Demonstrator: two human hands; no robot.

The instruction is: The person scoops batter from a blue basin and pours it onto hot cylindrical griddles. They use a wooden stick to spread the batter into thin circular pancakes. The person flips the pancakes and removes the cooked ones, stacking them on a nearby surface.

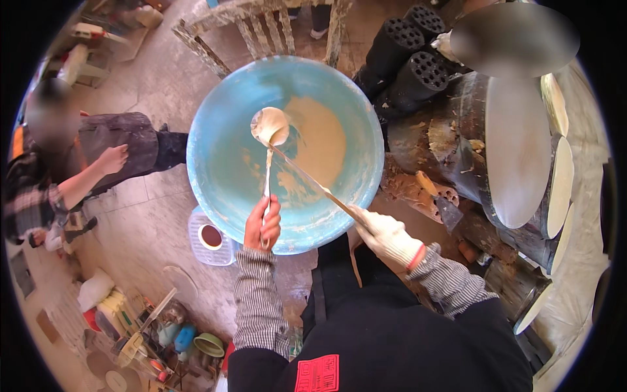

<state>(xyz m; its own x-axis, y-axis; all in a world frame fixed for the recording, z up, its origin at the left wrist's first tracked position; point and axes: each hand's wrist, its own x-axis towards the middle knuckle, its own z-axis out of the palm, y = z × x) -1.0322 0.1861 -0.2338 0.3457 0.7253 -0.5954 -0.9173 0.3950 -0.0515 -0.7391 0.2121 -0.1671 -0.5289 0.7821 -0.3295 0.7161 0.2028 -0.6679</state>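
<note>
Before me is a wide blue basin [220, 186] with pale cream-coloured liquid [321, 139] pooled on its bottom and streaks on its wall. My left hand [263, 223], bare, grips a slim metal handle [267, 179] upright over the near part of the basin. A white knitted glove covers my right hand [389, 237], which holds a long thin handle [313, 183] slanting up to the left. Both handles meet at a round ladle bowl [270, 126] coated with the cream liquid, above the basin's middle. Which handle belongs to the bowl I cannot tell.
Black perforated coal briquettes [428, 71] stand at the upper right. Beside them are drums with round pale tops [518, 152] and a trowel-like scraper [448, 213]. A worn wooden chair [264, 32] stands behind the basin. Another person [117, 142] is at left, near a plastic container [198, 245].
</note>
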